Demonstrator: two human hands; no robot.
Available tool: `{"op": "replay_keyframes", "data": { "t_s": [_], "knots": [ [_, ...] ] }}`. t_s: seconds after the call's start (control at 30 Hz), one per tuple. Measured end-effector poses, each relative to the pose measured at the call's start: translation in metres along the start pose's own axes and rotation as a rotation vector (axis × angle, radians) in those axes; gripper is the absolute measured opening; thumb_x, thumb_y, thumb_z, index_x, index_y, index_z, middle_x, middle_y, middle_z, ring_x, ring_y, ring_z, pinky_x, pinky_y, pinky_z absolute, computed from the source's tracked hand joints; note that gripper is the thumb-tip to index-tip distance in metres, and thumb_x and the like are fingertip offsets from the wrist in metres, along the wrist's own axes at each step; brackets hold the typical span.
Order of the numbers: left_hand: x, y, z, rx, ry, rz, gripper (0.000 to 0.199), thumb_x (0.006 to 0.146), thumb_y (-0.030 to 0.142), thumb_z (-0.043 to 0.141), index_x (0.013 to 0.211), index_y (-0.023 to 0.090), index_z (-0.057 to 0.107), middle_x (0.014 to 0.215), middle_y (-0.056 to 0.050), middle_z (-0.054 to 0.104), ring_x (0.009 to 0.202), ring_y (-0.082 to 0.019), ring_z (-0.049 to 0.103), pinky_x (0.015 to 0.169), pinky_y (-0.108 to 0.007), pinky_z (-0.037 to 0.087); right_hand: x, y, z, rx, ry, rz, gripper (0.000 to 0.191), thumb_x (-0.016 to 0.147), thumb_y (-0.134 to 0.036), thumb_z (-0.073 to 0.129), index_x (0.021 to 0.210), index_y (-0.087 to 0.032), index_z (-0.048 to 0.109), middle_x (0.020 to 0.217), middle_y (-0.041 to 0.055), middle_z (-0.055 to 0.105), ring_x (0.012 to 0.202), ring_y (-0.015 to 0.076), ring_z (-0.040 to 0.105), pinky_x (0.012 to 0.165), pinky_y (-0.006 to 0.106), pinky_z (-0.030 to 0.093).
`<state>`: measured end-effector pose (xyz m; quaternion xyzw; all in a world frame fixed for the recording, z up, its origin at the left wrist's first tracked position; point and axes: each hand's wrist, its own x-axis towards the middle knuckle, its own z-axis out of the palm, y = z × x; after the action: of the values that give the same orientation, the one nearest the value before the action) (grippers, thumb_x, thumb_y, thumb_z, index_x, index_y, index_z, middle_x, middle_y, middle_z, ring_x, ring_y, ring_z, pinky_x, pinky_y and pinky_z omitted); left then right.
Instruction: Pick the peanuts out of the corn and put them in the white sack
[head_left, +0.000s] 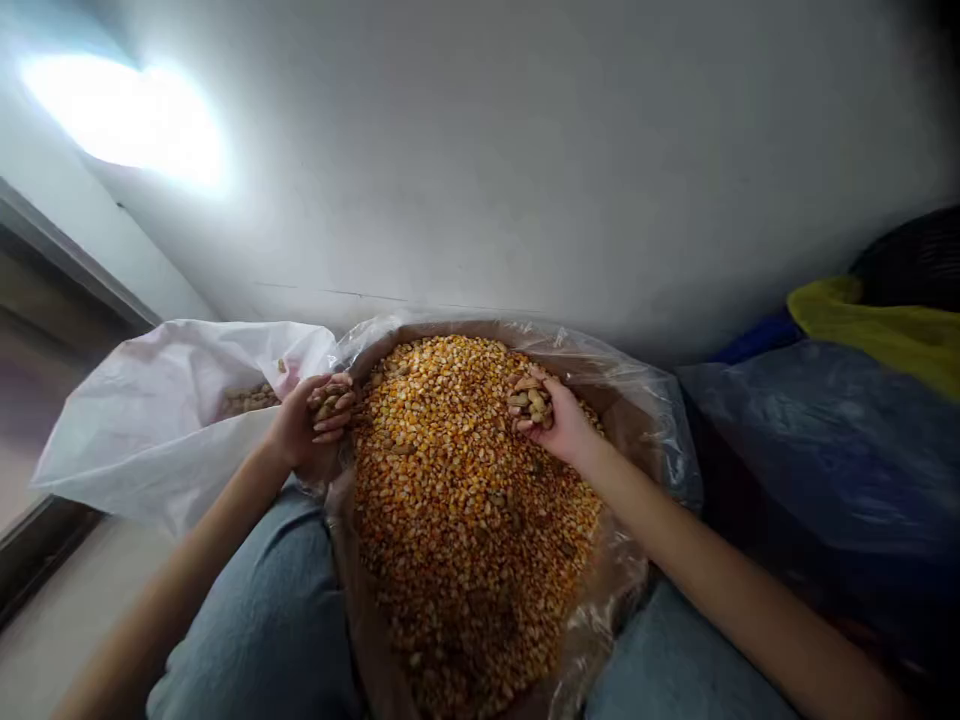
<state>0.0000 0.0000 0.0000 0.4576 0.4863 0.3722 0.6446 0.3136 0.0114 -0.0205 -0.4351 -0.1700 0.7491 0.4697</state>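
1. The left hand (309, 425) is curled closed around a handful of peanut pods (328, 402), at the rim of a plastic-lined sack (637, 420), just beside a white plastic bag (142, 420).
2. The right hand (551, 420) grips a second handful of peanut pods (531, 400), touching the heap inside the sack.
3. Dried corn kernels (465, 510) fill the sack, which sits against the person's jeans (255, 630).
4. More peanut pods (249, 400) lie inside the white bag.

Two hands (307, 425) (547, 420), one white sack (135, 430), one sack (626, 420) of corn kernels, one blue bag (825, 470), one yellow cloth (877, 325)
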Motion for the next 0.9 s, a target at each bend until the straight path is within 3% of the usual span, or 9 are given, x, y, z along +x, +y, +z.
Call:
{"op": "replay_keyframes", "data": {
  "t_s": [0.13,0.2,0.3,0.4,0.53,0.7,0.83,0.9],
  "knots": [
    [0.004,-0.013,0.013,0.655,0.209,0.146,0.032,0.073,0.048,0.041,0.067,0.018,0.049,0.052,0.004,0.046,0.041,-0.007,0.037,0.040,-0.018,0.030,0.002,0.001,0.000,-0.001,-0.024,0.004,0.024,0.081,-0.033,0.038,0.073,-0.016,0.053,0.054,0.0001,0.050,0.044,0.0084,0.046,0.030,0.015,0.028],
    [0.005,-0.017,0.014,1.077,0.263,0.208,0.029,0.076,0.043,0.040,0.073,0.018,0.055,0.068,-0.001,0.059,0.059,-0.013,0.051,0.055,-0.022,0.038,0.002,0.001,-0.001,-0.002,-0.016,0.005,0.024,0.080,-0.033,0.038,0.074,-0.016,0.053,0.055,0.0005,0.051,0.044,0.0084,0.046,0.031,0.015,0.029],
    [0.006,-0.022,0.012,1.482,0.272,0.190,0.031,0.080,0.037,0.032,0.093,0.023,0.057,0.093,-0.004,0.063,0.077,-0.019,0.057,0.065,-0.027,0.039,0.003,0.002,-0.001,-0.004,-0.007,0.000,0.023,0.080,-0.033,0.039,0.076,-0.016,0.054,0.058,0.0011,0.053,0.044,0.0081,0.046,0.031,0.015,0.030],
    [0.008,-0.025,0.011,1.695,0.204,0.090,0.035,0.081,0.035,0.028,0.103,0.023,0.053,0.094,-0.007,0.063,0.075,-0.021,0.059,0.063,-0.029,0.041,0.003,0.002,-0.001,-0.003,-0.019,-0.004,0.023,0.080,-0.033,0.039,0.077,-0.016,0.054,0.059,0.0013,0.054,0.044,0.0081,0.046,0.031,0.015,0.030],
    [0.011,-0.026,0.012,1.761,0.122,0.023,0.037,0.082,0.036,0.025,0.103,0.022,0.052,0.089,-0.008,0.064,0.073,-0.023,0.060,0.060,-0.030,0.041,0.002,0.001,0.000,-0.003,-0.022,-0.013,0.023,0.080,-0.033,0.039,0.078,-0.016,0.055,0.059,0.0013,0.054,0.044,0.0078,0.046,0.032,0.015,0.030],
    [0.014,-0.026,0.013,1.656,0.051,-0.054,0.038,0.082,0.041,0.024,0.104,0.022,0.049,0.093,-0.009,0.063,0.078,-0.023,0.059,0.063,-0.030,0.042,0.002,0.000,0.000,-0.011,-0.019,-0.016,0.023,0.080,-0.033,0.039,0.078,-0.016,0.055,0.058,0.0008,0.053,0.044,0.0080,0.046,0.031,0.015,0.029],
    [0.015,-0.030,0.010,1.582,0.010,-0.042,0.035,0.080,0.039,0.029,0.102,0.021,0.049,0.090,-0.010,0.062,0.076,-0.023,0.058,0.064,-0.032,0.041,0.003,0.001,-0.001,-0.007,-0.024,-0.012,0.023,0.080,-0.033,0.039,0.078,-0.016,0.055,0.058,0.0009,0.054,0.044,0.0079,0.046,0.031,0.015,0.030],
    [0.015,-0.030,0.008,1.432,0.016,-0.015,0.031,0.079,0.040,0.034,0.096,0.020,0.051,0.085,-0.007,0.062,0.073,-0.021,0.057,0.064,-0.030,0.040,0.003,0.001,-0.002,-0.008,-0.022,-0.011,0.023,0.080,-0.033,0.039,0.078,-0.017,0.055,0.058,0.0008,0.054,0.044,0.0079,0.045,0.031,0.015,0.030]
  ]
}}
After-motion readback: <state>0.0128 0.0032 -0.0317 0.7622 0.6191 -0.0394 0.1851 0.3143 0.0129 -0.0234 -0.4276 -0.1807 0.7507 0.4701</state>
